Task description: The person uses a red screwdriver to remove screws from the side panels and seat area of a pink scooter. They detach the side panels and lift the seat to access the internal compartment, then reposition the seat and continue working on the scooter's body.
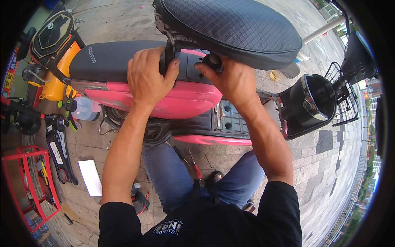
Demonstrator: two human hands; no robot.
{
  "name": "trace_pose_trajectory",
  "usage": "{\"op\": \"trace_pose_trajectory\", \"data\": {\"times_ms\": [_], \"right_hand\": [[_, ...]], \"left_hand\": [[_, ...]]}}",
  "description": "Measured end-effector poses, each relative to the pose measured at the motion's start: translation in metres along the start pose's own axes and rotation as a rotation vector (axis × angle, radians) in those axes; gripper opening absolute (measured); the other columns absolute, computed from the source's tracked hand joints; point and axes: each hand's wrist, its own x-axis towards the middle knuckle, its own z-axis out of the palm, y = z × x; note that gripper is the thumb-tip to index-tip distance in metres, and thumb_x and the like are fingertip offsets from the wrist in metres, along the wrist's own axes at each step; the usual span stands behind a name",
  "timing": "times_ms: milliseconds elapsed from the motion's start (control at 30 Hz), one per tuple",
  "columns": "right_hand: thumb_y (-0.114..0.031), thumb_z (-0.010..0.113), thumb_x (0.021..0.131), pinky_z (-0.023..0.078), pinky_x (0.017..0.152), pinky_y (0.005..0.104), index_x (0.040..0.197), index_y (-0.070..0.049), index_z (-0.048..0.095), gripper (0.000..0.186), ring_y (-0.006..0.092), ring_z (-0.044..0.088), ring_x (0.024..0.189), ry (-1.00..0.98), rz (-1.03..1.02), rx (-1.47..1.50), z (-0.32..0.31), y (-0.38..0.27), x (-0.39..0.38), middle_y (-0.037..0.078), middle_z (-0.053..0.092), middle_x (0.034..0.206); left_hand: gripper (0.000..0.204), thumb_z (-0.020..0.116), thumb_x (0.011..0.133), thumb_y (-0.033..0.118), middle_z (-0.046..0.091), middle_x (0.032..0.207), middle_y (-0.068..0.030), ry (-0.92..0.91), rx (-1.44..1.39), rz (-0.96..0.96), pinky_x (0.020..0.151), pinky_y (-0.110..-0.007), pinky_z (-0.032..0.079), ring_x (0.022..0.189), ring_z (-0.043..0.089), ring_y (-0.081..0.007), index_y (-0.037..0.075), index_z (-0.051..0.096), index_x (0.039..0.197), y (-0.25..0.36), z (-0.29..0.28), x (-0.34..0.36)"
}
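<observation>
A pink electric scooter (164,99) stands crosswise before me, with a long dark rear seat (111,61). Above its body a black quilted seat (238,26) is raised and tilted, its torn edge facing left. My left hand (149,76) is closed around a black bracket (169,52) below that torn edge, thumb toward the right. Under the quilted seat my right hand (232,80) closes about a round black knob (212,60), with the thumb on its left side. The fingertips of both hands are partly hidden.
A red-handled screwdriver (195,166) lies on the paving between my legs. To the left are a white sheet (90,178), a black floor jack (59,148), a red metal rack (31,185) and a yellow machine (61,80). The scooter's front basket (345,103) stands right.
</observation>
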Motion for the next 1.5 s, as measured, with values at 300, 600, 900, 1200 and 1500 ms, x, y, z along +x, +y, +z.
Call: {"op": "trace_pose_trajectory", "data": {"times_ms": [300, 600, 900, 1200, 1500], "right_hand": [[-0.006, 0.064, 0.089, 0.055, 0.078, 0.0375, 0.118, -0.003, 0.065, 0.030, 0.0300, 0.071, 0.080, -0.022, -0.121, 0.343, 0.001, 0.003, 0.000, 0.013, 0.072, 0.091], [-0.035, 0.077, 0.084, 0.055, 0.070, 0.0398, 0.102, -0.006, 0.070, 0.036, 0.0329, 0.070, 0.080, 0.071, -0.050, 0.052, 0.002, 0.003, 0.002, 0.012, 0.072, 0.089], [-0.034, 0.074, 0.086, 0.054, 0.069, 0.0421, 0.101, -0.008, 0.073, 0.030, 0.0332, 0.068, 0.077, 0.188, -0.175, 0.119, 0.008, 0.016, 0.004, 0.012, 0.071, 0.084], [-0.024, 0.070, 0.086, 0.054, 0.076, 0.0450, 0.103, -0.006, 0.072, 0.025, 0.0376, 0.067, 0.086, 0.238, -0.176, 0.126, 0.006, 0.022, -0.008, 0.017, 0.070, 0.093], [-0.019, 0.073, 0.082, 0.050, 0.081, 0.0451, 0.099, -0.007, 0.071, 0.020, 0.0349, 0.062, 0.091, 0.104, 0.290, 0.038, 0.054, 0.121, -0.184, 0.012, 0.067, 0.099]], "left_hand": [[0.037, 0.075, 0.080, 0.030, 0.068, 0.097, -0.0091, -0.025, -0.009, -0.015, 0.080, -0.043, 0.045, 0.096, 0.062, -0.0310, 0.005, 0.065, 0.105, 0.001, -0.001, 0.000], [0.044, 0.074, 0.079, 0.014, 0.062, 0.116, -0.0181, 0.052, -0.254, 0.194, 0.089, -0.044, 0.048, 0.104, 0.061, -0.0361, 0.001, 0.059, 0.118, 0.020, -0.010, -0.005], [0.063, 0.061, 0.091, -0.003, 0.054, 0.136, -0.0211, -0.304, -0.774, -0.335, 0.103, -0.039, 0.049, 0.126, 0.057, -0.0290, -0.003, 0.031, 0.146, 0.053, 0.031, -0.018], [0.061, 0.068, 0.091, 0.003, 0.057, 0.133, -0.0165, -0.406, -0.705, -0.358, 0.098, -0.033, 0.051, 0.117, 0.060, -0.0209, -0.004, 0.037, 0.144, 0.052, 0.046, 0.004], [0.059, 0.065, 0.093, 0.001, 0.057, 0.136, -0.0127, -0.394, -0.929, -0.553, 0.104, -0.033, 0.043, 0.120, 0.057, -0.0179, -0.003, 0.040, 0.145, 0.050, 0.050, 0.008]]}}
